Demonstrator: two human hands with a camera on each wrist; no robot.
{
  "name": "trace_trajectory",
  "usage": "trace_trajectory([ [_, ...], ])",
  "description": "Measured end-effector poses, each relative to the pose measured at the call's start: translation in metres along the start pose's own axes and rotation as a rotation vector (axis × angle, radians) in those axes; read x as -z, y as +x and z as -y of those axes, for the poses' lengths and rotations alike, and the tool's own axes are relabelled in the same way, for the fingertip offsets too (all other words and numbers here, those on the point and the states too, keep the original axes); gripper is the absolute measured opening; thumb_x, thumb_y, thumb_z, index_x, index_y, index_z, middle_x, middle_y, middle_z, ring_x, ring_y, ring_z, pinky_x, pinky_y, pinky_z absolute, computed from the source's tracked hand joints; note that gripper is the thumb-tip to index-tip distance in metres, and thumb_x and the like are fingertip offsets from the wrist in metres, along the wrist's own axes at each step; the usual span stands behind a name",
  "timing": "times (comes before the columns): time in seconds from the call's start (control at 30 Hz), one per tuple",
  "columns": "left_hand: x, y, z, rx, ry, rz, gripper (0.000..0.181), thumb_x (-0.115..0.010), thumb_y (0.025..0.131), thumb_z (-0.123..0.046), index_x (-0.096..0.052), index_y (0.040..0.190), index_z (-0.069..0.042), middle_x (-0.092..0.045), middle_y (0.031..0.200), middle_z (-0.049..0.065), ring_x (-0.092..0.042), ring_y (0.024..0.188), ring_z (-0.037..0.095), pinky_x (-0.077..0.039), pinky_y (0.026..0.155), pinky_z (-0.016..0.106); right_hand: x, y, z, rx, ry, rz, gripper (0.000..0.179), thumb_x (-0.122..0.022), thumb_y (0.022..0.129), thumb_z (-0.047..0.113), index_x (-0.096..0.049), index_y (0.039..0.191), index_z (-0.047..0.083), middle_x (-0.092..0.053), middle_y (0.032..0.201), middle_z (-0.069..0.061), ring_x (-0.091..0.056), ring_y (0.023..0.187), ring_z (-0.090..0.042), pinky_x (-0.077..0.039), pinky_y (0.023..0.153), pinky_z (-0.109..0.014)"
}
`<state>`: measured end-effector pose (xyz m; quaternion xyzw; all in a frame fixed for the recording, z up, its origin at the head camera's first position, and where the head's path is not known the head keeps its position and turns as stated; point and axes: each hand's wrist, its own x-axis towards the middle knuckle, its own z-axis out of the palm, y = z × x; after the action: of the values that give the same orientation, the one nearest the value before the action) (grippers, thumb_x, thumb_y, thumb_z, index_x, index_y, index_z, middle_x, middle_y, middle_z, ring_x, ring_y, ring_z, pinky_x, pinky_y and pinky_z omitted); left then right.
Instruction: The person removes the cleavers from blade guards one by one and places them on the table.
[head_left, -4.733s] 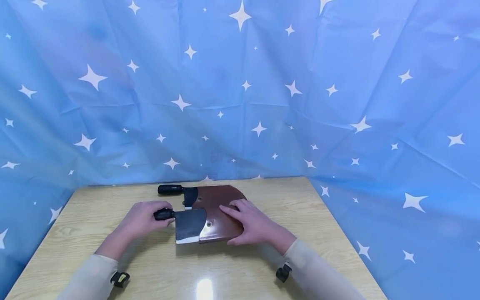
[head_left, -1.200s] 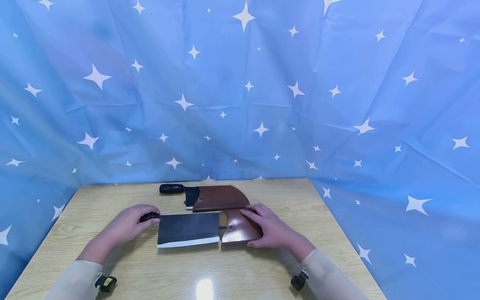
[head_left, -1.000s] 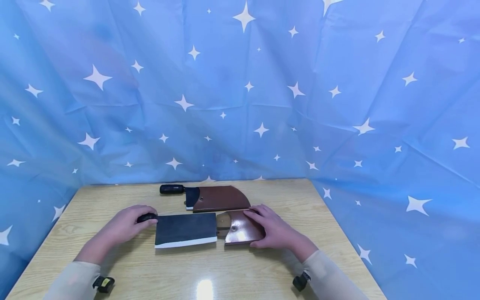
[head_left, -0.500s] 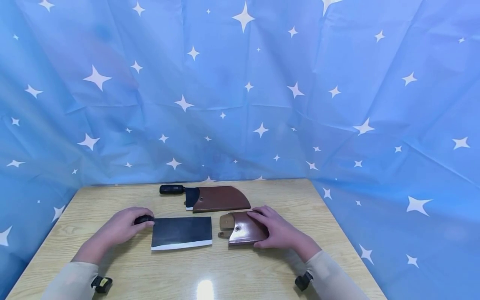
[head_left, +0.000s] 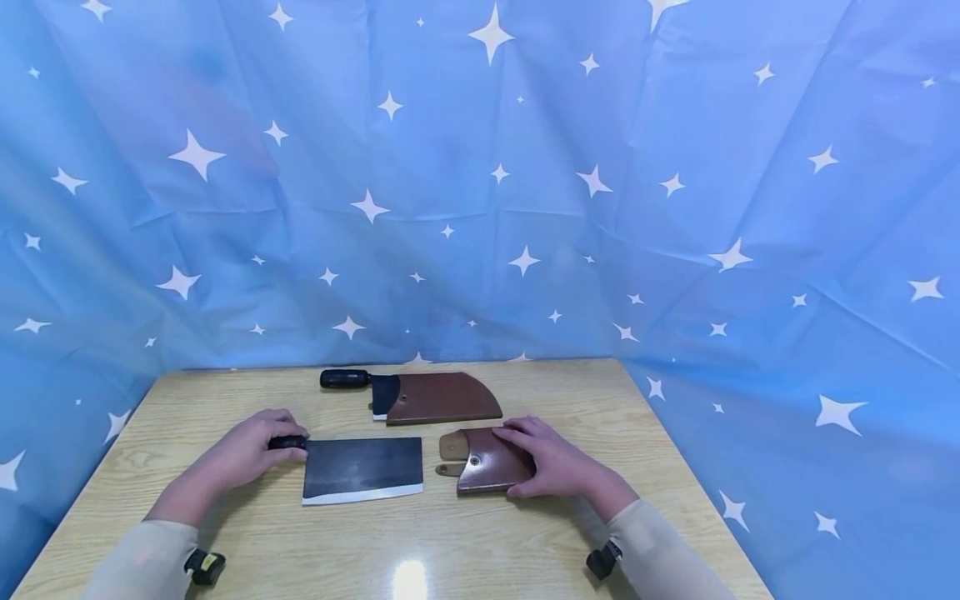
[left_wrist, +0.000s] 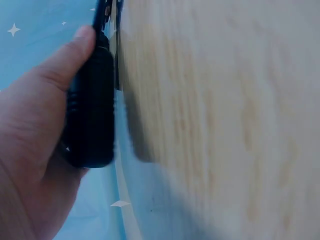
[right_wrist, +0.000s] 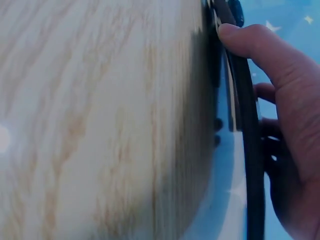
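In the head view a cleaver [head_left: 363,468] with a dark blade and bright edge is fully out of its cover, edge toward the near side. My left hand [head_left: 242,454] grips its black handle [left_wrist: 92,115], thumb along one side in the left wrist view. To the right, my right hand [head_left: 555,458] holds a brown leather sheath [head_left: 491,468] by its right end. The sheath's mouth and loose strap [head_left: 450,470] face the blade across a small gap. Seen edge-on in the right wrist view, the sheath [right_wrist: 250,145] lies between thumb and fingers.
Behind them, a second cleaver with a black handle [head_left: 344,379] lies in a brown sheath [head_left: 446,397]. Everything is over a light wooden table [head_left: 480,542]. A blue curtain with white stars [head_left: 480,183] hangs behind and beside it.
The cleaver, mostly covered at first, has slid left out of the sheath while the right hand moved the sheath right. Over the last half second both settle slightly nearer. The rear cleaver stays put.
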<state>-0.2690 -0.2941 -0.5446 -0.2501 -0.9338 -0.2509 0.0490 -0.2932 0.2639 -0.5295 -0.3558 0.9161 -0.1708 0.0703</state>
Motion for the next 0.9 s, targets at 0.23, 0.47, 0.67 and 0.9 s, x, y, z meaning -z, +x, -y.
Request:
trace_trajectory([
  [0.23,0.0013,0.0014,0.0013,0.032,-0.028,0.028,0.031,-0.087,0.098,-0.034,-0.084,0.123,-0.016,-0.066,0.106,-0.015,-0.062,0.093,0.006,-0.056,0.081,0.038,-0.0044,0.0014,-0.0048,-0.031,0.053,0.065,0.101,-0.094,0.087,0.049,-0.044,0.172,0.026,-0.041,0.172,-0.01,-0.038,0.158,-0.033,-0.042,0.123,-0.058],
  [0.47,0.0,0.0018,0.0041,0.056,-0.041,0.037,0.034,-0.087,0.097,-0.037,-0.083,0.125,-0.017,-0.068,0.107,-0.015,-0.063,0.094,0.006,-0.057,0.082,0.039,-0.008,0.0021,-0.0091,-0.022,0.053,0.065,0.102,-0.094,0.086,0.05,-0.044,0.172,0.026,-0.038,0.174,-0.011,-0.036,0.159,-0.034,-0.041,0.124,-0.057],
  [0.67,0.0014,0.0056,0.0047,0.06,-0.018,0.062,0.036,-0.089,0.095,-0.04,-0.084,0.123,-0.017,-0.068,0.108,-0.013,-0.063,0.094,0.007,-0.056,0.08,0.039,-0.006,0.0025,-0.009,0.0,0.065,0.057,0.104,-0.096,0.084,0.05,-0.046,0.171,0.023,-0.039,0.171,-0.015,-0.037,0.157,-0.035,-0.042,0.123,-0.058],
  [0.9,0.0063,0.0087,0.0016,0.101,-0.039,0.113,0.047,-0.091,0.092,-0.045,-0.082,0.127,-0.014,-0.07,0.112,-0.009,-0.065,0.099,0.014,-0.057,0.085,0.044,0.0019,0.0027,-0.0068,-0.015,0.135,0.026,0.105,-0.094,0.083,0.061,-0.049,0.169,0.02,-0.038,0.172,-0.017,-0.037,0.158,-0.036,-0.042,0.122,-0.06],
])
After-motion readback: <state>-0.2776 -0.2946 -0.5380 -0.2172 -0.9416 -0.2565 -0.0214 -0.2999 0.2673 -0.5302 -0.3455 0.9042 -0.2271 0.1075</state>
